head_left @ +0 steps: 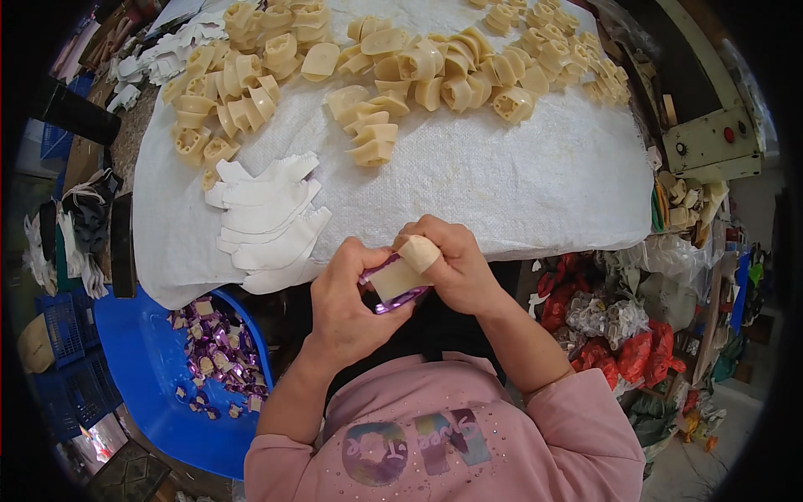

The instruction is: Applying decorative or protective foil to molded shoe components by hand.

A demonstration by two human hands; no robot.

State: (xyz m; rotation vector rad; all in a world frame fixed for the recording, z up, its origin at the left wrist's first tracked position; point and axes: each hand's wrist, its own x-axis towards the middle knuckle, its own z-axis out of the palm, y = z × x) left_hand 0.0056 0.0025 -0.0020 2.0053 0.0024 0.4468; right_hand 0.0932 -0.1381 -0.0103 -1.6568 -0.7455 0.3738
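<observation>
My left hand (341, 301) and my right hand (460, 269) meet at the near edge of the table, both closed on one shoe heel (396, 281). Its pale face points up, and shiny purple covering shows along its sides. The right thumb wears a beige finger cover (419, 253) and presses by the heel's upper end. Left fingers wrap its other side; some fingertips are hidden behind it. Just beyond my left hand lies an overlapping stack of white cut pieces (272, 213). Rows of bare beige heels (372, 125) sit farther back.
White woven sheeting (502, 184) covers the table. At lower left stands a blue tub (138, 360) with many purple-covered heels (217, 356) inside. More white pieces (180, 50) lie at the far left. Red plastic bags (619, 360) and a grey-green machine (711, 142) are at the right.
</observation>
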